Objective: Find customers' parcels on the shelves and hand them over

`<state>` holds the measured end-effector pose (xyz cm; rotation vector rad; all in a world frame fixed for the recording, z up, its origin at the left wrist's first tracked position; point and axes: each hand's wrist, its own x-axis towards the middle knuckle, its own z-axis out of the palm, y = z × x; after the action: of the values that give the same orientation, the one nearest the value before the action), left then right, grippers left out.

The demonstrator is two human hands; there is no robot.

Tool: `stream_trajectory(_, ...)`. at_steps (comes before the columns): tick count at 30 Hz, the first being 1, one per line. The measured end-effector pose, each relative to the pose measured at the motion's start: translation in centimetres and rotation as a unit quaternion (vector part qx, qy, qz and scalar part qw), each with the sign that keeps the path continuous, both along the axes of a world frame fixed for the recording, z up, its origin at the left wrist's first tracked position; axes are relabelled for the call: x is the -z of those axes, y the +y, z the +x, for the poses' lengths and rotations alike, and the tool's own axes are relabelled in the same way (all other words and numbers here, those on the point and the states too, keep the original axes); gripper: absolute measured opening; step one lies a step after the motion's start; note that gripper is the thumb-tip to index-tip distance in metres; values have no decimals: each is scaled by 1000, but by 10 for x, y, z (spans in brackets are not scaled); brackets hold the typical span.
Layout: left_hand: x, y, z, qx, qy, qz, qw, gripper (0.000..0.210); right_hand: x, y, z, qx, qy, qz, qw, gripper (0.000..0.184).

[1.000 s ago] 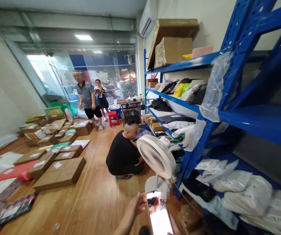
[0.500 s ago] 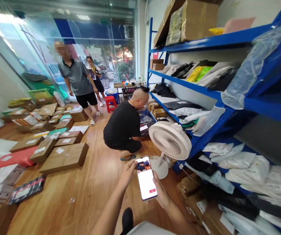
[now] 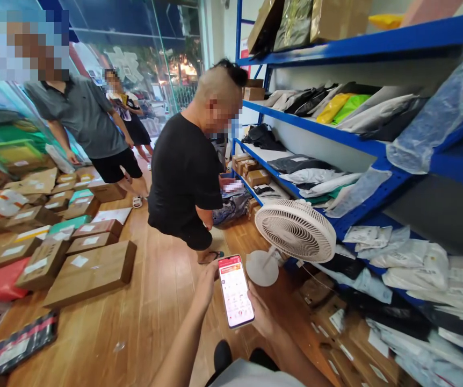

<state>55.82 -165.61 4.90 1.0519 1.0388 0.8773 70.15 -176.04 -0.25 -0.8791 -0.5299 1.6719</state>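
A smartphone point(image 3: 236, 293) with a lit screen, red at the top and white below with small icons, is held upright between my two hands. My left hand point(image 3: 206, 280) grips its upper left edge, with the fingers mostly behind the phone. Along the lower right edge, my right hand point(image 3: 260, 313) is closed on it, its fingers partly hidden. Just beyond the phone stands a white pedestal fan point(image 3: 295, 230), close to a bent-over person in black point(image 3: 185, 172) who holds a phone.
Cardboard parcels point(image 3: 90, 274) cover the floor at left. Blue shelves point(image 3: 328, 126) with bagged parcels line the right side, and white bags point(image 3: 417, 263) are piled low there. A person in a grey shirt point(image 3: 78, 121) and another person point(image 3: 129, 107) stand by the glass front.
My phone's screen has switched to a red-topped page of icons. The person in black has risen from a squat to a bent stance. The person in grey appears closer, further left.
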Motion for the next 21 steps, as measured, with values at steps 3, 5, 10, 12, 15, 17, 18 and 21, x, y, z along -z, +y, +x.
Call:
stream_trajectory(3,9,10,9,-21,9,-29,999,60,5,7,12,-38,4,-14,999,65)
stream_trajectory(5,13,14,17,-32,17,-45,998,61,10,12,22,-14,-10,-8,1000,59)
stream_trajectory(10,18,16,37,-35,32,-61,997,56,14,27,38,-13,23,11,1000,57)
stream_trajectory(12,19,15,44,-36,35,-52,997,53,10,33,38,-66,99,-19,993,64)
stream_trajectory(15,24,14,51,-34,27,-29,999,47,4,41,35,-111,192,-44,974,72)
stream_trajectory(17,29,15,53,-40,9,-44,998,44,4,47,35,-117,210,-36,970,75)
stream_trajectory(18,31,15,54,-48,-3,-63,997,45,4,49,35,-122,212,-32,969,77)
stream_trajectory(21,31,13,55,-66,24,-145,987,43,6,55,40,-150,223,-38,962,85)
